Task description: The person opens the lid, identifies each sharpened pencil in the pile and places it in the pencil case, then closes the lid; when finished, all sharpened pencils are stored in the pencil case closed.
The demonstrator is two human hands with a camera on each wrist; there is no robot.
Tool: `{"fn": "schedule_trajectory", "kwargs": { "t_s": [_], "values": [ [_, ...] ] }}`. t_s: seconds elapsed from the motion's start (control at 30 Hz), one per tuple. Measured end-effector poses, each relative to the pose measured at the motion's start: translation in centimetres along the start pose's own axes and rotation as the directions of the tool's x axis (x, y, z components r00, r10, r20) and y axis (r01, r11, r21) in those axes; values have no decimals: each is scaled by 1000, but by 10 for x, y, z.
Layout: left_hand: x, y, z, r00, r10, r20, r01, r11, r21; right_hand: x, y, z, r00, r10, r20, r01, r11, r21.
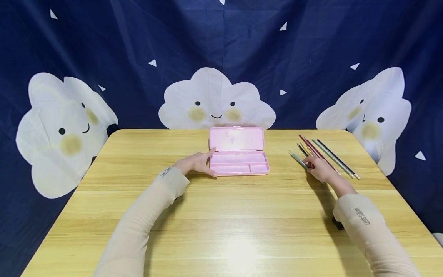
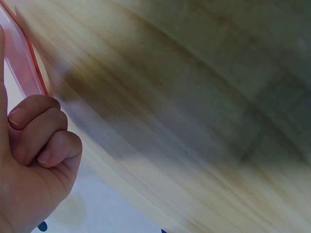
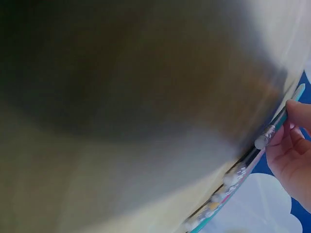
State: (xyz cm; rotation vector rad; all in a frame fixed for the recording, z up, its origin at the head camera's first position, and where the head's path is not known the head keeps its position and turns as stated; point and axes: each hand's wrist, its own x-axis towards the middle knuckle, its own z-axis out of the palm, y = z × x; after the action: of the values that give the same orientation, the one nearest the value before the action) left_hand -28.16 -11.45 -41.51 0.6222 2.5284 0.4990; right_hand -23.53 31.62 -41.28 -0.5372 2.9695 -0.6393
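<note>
A pink pencil case (image 1: 238, 158) lies with its lid raised towards the back and its compartments bare. My left hand (image 1: 197, 163) grips it by the left end, thumb at the front corner and a finger by the hinge. The left wrist view shows the other fingers (image 2: 43, 127) folded into the palm beside the case's pink side. To the right, my right hand (image 1: 321, 169) pinches a teal pencil (image 1: 297, 158) between thumb and finger, low over the table. Several more pencils (image 1: 320, 154) in dark red, black and yellow lie around and behind that hand.
A green pencil (image 1: 333, 159) and a black pencil (image 1: 340, 161) lie side by side at the far right of the pencils. The wooden table (image 1: 221, 215) ends at the back against a dark blue curtain (image 1: 131, 46) with white clouds.
</note>
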Motion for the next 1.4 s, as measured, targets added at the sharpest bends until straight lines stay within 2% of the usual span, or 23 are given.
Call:
{"fn": "schedule_trajectory", "kwargs": {
  "t_s": [0.47, 0.63, 0.97, 1.4],
  "values": [
    [0, 0, 0, 1000, -1, -3, 2, 1000, 10, 29, -41, 6, 991, -102, -92, 106, 993, 45],
    [0, -1, 0, 1000, 5, -3, -5, 1000, 2, 41, -52, 14, 987, -147, -69, 154, 983, 98],
    [-1, 1, -1, 1000, 4, -1, -4, 1000, -8, 61, -73, 29, 979, -202, -32, 204, 974, 98],
    [-1, -1, -1, 1000, 2, 7, -2, 1000, -3, 88, -107, 40, 958, -284, 36, 283, 959, 31]
  ]
}}
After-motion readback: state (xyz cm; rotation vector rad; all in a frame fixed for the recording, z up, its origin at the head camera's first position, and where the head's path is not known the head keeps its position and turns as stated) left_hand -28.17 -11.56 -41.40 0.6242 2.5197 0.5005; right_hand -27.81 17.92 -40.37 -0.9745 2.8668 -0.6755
